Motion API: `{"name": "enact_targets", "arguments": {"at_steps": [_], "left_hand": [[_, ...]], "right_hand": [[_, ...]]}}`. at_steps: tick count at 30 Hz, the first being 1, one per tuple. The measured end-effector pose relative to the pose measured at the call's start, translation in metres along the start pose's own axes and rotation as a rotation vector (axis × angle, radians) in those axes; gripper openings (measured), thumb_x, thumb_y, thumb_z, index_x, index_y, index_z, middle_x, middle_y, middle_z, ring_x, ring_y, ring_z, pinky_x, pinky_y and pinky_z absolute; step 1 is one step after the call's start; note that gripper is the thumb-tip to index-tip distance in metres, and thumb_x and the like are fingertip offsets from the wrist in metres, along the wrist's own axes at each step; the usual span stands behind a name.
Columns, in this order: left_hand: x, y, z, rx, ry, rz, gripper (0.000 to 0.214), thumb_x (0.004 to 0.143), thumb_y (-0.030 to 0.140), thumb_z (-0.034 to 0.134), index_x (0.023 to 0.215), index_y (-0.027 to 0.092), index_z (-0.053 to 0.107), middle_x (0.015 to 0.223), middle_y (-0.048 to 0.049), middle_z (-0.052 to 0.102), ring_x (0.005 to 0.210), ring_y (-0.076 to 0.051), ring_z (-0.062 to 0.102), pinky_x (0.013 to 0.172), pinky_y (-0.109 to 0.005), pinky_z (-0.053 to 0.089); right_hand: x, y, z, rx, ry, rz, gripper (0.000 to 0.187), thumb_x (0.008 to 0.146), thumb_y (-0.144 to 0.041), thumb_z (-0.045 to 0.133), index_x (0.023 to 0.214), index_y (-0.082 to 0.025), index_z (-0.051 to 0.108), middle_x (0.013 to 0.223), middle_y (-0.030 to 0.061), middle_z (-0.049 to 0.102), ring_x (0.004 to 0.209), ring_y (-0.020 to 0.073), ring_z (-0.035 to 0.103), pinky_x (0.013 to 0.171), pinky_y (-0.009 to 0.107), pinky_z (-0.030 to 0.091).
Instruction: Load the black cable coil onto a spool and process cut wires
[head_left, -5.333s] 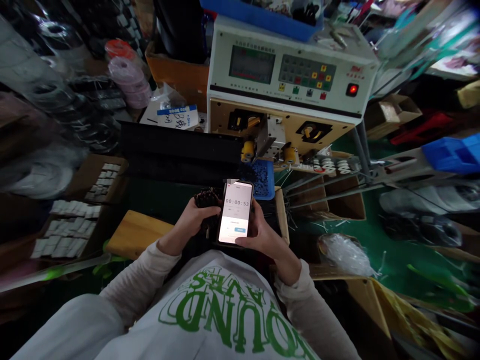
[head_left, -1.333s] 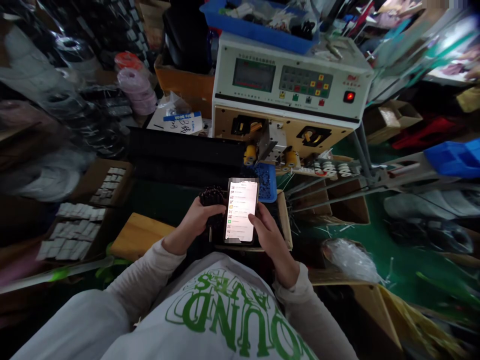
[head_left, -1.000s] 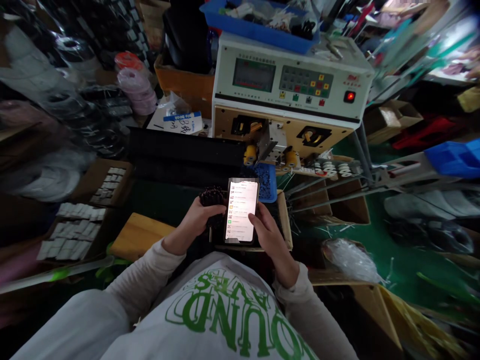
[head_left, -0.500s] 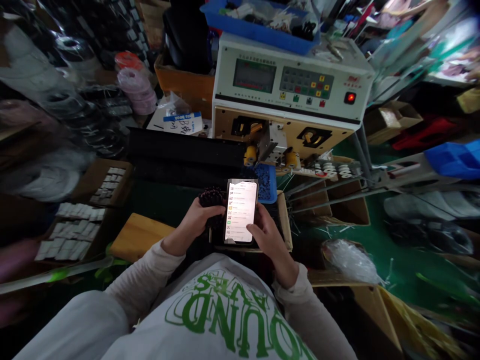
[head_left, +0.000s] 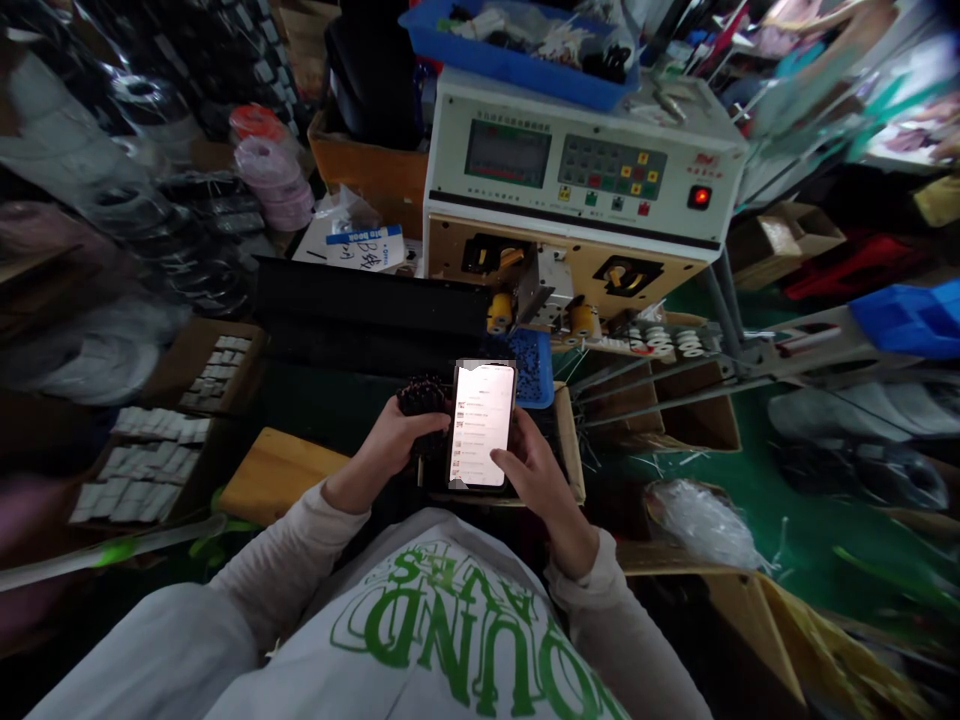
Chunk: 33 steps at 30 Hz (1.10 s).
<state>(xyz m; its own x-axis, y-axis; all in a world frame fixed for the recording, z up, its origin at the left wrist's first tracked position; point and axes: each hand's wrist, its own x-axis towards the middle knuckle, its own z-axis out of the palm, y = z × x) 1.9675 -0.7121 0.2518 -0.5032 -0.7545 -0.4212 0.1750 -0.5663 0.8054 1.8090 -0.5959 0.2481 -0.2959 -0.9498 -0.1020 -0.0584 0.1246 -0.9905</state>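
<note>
R fingers (head_left: pixel 508 465) slid down phone (head_left: pixel 477 420); blue tray (head_left: pixel 548 375) w/ sm. bits (head_left: pixel 530 366).

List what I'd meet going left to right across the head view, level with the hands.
White parts, yellowish board, left hand, lit phone, right hand, crumpled clear plastic.

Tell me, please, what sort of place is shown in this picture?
Most likely a factory workshop: a machine with a keypad and a lit red switch, stacked pink rolls to its left, and a blue tray of small items on top.
</note>
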Motion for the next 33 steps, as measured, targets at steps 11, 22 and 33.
{"name": "enact_targets", "arguments": {"at_steps": [11,22,33], "left_hand": [[0.0013,-0.0008,-0.0008,-0.007,-0.002,-0.002,0.021,0.054,0.016,0.079,0.074,0.014,0.072,0.066,-0.0016,0.07,0.059,-0.016,0.063,0.06,-0.027,0.05],[0.0018,0.0032,-0.0014,-0.009,-0.039,0.031,0.02,0.057,0.015,0.078,0.075,0.014,0.072,0.067,-0.0007,0.07,0.061,-0.015,0.063,0.061,-0.025,0.051],[0.0033,0.0053,-0.0005,-0.009,-0.026,0.015,0.021,0.055,0.015,0.079,0.074,0.015,0.073,0.064,-0.0003,0.069,0.058,-0.014,0.062,0.058,-0.025,0.049]], "right_hand": [[0.0009,0.0014,-0.0015,0.071,-0.044,0.027,0.056,0.08,-0.028,0.063,0.133,-0.025,0.044,0.132,0.0091,0.061,0.123,0.0302,0.057,0.1,0.047,0.052],[0.0041,0.0006,-0.0038,0.142,-0.132,0.032,0.074,0.075,-0.032,0.072,0.141,-0.026,0.039,0.135,0.0092,0.059,0.126,0.0335,0.055,0.101,0.05,0.05],[0.0077,0.0016,-0.0047,0.023,-0.016,0.038,0.043,0.089,-0.04,0.057,0.129,-0.026,0.05,0.132,0.0078,0.061,0.118,0.0295,0.06,0.101,0.048,0.049]]}}
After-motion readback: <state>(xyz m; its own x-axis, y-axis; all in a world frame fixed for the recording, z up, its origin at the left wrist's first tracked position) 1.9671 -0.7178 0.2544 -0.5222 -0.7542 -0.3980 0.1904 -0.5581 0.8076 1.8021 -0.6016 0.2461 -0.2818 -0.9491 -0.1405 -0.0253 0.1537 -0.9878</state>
